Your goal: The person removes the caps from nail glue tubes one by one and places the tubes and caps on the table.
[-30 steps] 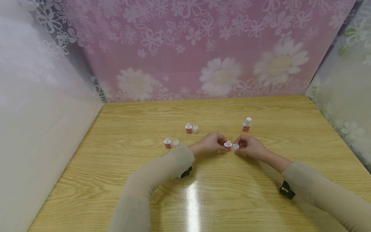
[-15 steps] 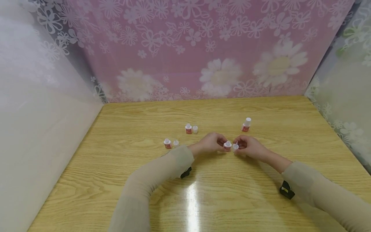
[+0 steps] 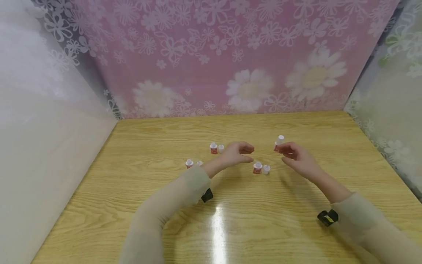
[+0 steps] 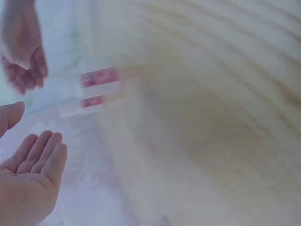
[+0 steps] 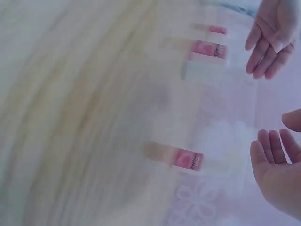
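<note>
A small white bottle (image 3: 257, 168) with a red label stands uncapped on the table in the head view, its white cap (image 3: 266, 169) beside it. To the left and above it is my left hand (image 3: 234, 154), fingers extended and holding nothing. My right hand (image 3: 301, 161) hovers to the right, likewise holding nothing, with its fingertips overlapping the edge of a capped bottle (image 3: 278, 143); whether they touch cannot be told. In the left wrist view, the fingers of my left hand (image 4: 33, 174) are spread from the thumb. The right wrist view has my right hand (image 5: 282, 174) apart from the blurred bottles.
Farther back stands another uncapped bottle (image 3: 214, 148) with its cap (image 3: 221, 148). At the left, one more bottle (image 3: 189, 163) and its cap (image 3: 199, 163) are partly hidden by my left sleeve (image 3: 191, 185). A pink floral sheet (image 3: 197, 73) rises behind the wooden table (image 3: 148, 146).
Both hands have let go of the front bottle and its cap and lifted off. The left hand moved left and back; the right moved right, towards the capped bottle.
</note>
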A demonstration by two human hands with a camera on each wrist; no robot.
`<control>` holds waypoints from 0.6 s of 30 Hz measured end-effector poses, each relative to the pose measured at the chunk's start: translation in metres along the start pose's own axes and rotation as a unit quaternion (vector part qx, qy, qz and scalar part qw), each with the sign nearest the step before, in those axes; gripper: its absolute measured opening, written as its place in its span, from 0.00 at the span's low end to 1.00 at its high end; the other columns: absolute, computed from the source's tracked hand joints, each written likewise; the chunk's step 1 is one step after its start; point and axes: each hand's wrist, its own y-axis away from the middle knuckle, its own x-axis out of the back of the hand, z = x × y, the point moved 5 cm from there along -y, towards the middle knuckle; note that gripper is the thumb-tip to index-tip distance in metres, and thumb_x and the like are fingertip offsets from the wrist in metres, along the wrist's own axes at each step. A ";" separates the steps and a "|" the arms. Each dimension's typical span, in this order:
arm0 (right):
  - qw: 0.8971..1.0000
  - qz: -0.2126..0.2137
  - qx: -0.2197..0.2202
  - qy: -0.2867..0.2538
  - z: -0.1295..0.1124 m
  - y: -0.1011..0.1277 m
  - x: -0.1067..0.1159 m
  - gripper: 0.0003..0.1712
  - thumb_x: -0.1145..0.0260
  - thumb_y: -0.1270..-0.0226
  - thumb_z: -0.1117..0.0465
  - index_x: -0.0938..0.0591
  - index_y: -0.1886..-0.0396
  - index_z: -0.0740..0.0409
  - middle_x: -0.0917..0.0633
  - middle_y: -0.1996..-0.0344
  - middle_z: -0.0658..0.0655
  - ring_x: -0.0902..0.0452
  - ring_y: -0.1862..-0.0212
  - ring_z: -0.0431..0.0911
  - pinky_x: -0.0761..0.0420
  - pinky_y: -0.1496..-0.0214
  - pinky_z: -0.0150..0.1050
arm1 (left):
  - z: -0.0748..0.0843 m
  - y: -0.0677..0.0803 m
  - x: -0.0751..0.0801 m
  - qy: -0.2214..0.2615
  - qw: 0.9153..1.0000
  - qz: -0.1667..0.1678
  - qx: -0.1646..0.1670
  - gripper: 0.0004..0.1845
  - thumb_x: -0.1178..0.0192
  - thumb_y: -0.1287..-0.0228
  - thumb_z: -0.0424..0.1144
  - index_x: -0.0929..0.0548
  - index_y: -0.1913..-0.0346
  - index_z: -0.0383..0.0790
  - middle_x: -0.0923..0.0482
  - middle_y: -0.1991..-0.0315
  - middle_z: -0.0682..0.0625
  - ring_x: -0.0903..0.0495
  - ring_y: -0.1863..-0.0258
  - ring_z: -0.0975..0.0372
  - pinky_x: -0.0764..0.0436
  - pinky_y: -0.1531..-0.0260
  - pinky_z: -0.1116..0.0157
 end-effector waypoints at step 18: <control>0.990 0.105 -0.064 0.070 0.001 0.002 0.034 0.18 0.44 0.36 0.53 0.23 0.60 0.65 0.22 0.65 0.59 0.28 0.68 0.39 0.28 0.72 0.28 | 0.021 -0.017 0.023 0.087 0.994 0.068 -0.025 0.19 0.42 0.41 0.38 0.27 0.46 0.36 0.26 0.50 0.46 0.26 0.55 0.66 0.28 0.58 0.72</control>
